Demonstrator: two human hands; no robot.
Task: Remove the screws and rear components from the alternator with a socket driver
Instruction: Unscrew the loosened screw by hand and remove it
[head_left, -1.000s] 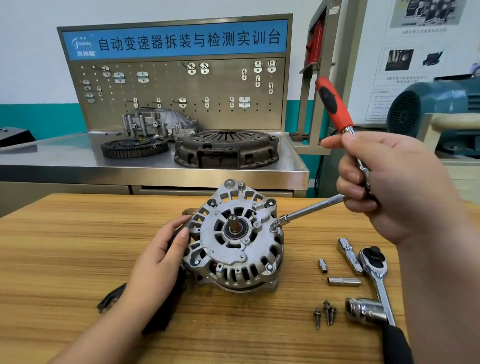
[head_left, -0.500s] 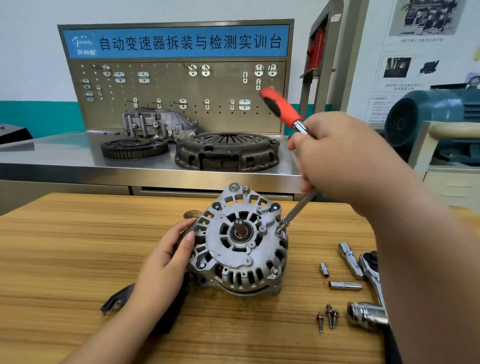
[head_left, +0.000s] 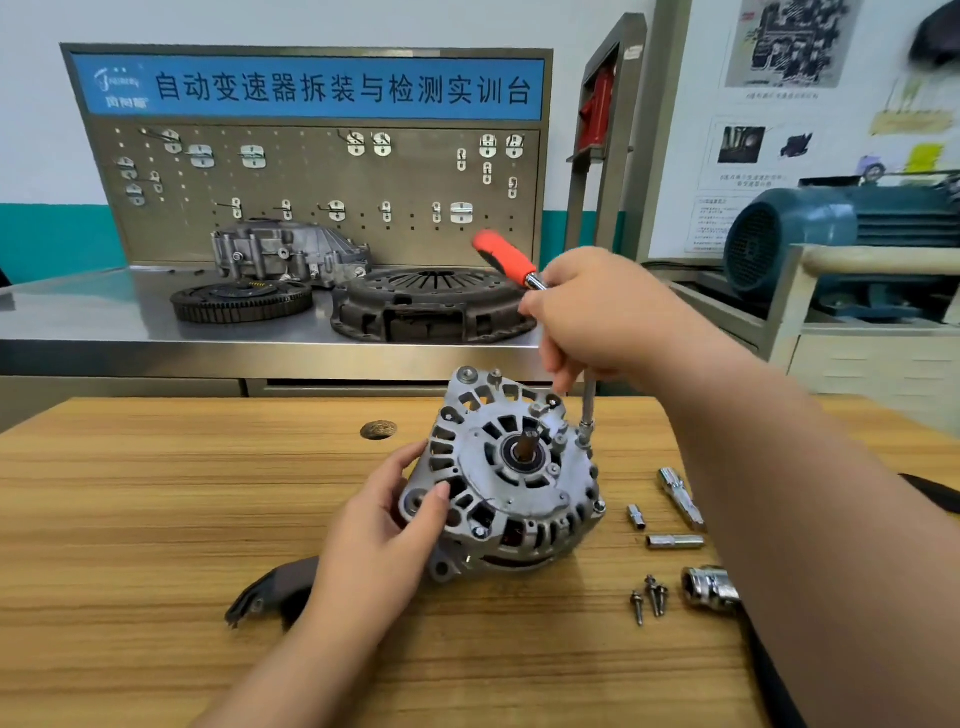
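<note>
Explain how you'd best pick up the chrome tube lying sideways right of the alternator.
Pinch the short chrome tube at its middle from straight above, with fingers on its near and far sides. It lies flat on the wooden table, ends pointing left and right, with bare wood on either side of its middle.

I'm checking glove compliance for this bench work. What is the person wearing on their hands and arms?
Nothing that shows. The left hand and right hand are both bare, with no gloves, rings or tape in view. The left forearm and right forearm are bare too, with no sleeve, watch or wristband visible as far as the frame reaches.
</note>
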